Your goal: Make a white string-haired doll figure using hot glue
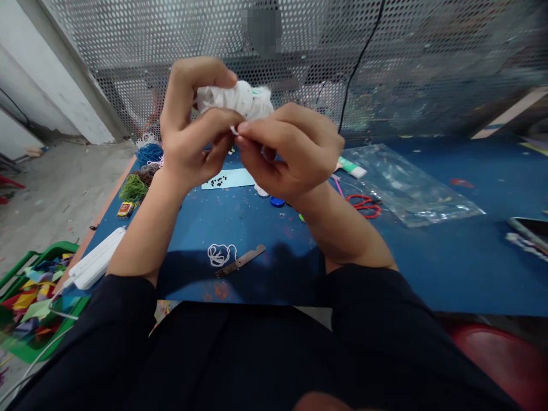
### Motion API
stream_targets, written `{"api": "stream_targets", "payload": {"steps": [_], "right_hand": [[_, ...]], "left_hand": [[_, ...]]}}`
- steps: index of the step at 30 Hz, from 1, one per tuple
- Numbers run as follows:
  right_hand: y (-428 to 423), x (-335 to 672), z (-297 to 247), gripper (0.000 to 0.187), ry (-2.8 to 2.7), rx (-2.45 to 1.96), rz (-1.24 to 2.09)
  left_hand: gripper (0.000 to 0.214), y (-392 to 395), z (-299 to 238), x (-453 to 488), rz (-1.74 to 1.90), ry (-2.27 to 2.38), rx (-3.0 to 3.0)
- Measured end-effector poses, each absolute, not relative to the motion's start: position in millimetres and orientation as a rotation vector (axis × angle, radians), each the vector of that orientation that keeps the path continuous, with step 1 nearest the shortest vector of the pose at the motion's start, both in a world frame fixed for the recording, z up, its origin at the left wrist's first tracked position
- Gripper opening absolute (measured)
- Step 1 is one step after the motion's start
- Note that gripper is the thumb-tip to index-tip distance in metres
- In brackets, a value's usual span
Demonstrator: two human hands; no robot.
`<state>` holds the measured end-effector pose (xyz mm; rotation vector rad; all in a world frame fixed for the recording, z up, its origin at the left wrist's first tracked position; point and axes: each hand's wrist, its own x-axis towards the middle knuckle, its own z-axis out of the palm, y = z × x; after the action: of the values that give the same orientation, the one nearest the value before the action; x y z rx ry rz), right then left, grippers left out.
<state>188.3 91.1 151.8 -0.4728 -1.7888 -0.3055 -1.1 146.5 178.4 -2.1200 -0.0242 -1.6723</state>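
Note:
My left hand [192, 123] is raised above the blue table [449, 251] and closed round a white fluffy bundle [240, 98], fingers curled over its top. My right hand [289, 151] pinches a small white bit at the bundle's underside, thumb and forefinger pressed together, touching the left fingers. On the table below lie a loop of white string [220, 254] and a small metal blade [240, 261].
Red-handled scissors [363, 204], a clear plastic bag [406, 185], a glue tube [351, 166], a blue cap [277, 201], a pale card [229, 179] and yarn bundles [139, 177] lie on the table. White sticks [96, 265] and a green tray of coloured scraps [29, 302] are at left. A perforated metal screen [385, 63] stands behind.

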Motion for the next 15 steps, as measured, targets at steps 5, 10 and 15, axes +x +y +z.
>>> {"api": "stream_targets", "payload": {"steps": [5, 10, 15], "right_hand": [[78, 182, 152, 0.029, -1.538, -0.269, -0.265], [80, 177, 143, 0.043, -1.48, -0.498, -0.074], [98, 175, 135, 0.047, -1.516, -0.613, -0.094]], "left_hand": [[0.047, 151, 181, -6, -1.592, -0.1, -1.983], [0.024, 142, 182, 1, -1.638, 0.082, -1.816], [0.029, 134, 169, -1, -1.633, 0.002, -1.725]]}}
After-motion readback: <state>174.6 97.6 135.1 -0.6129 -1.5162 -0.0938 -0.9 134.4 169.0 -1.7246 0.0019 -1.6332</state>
